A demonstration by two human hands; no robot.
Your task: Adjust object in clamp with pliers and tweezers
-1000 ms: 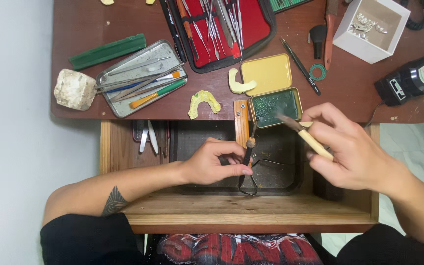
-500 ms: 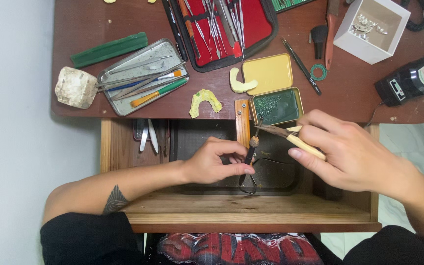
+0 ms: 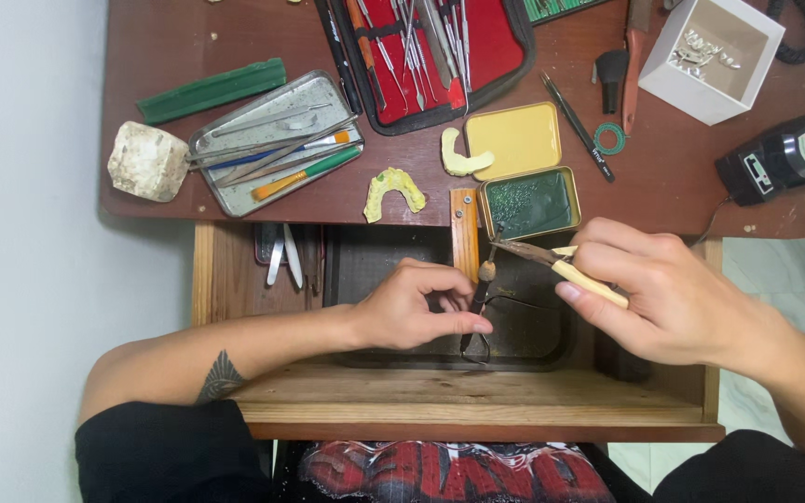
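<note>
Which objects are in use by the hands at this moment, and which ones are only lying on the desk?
In use:
- left hand pinching a small dark holder
- right hand holding a cream-handled tool
- open green tin, at the tool's tip

Lying about:
- red instrument case
- metal tray
- white box
- green bar

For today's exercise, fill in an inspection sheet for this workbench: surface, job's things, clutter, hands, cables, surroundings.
Surface: dark wooden bench with an open wooden drawer holding a dark tray.
Job's things: cream-handled tool; small dark wire piece; open tin of green material.
Clutter: red instrument case, metal tray, green bar, white box.
Hands: left hand pinches the wire piece; right hand grips the tool.
Cables: black cord, top right.
Surroundings: pale floor.
</note>
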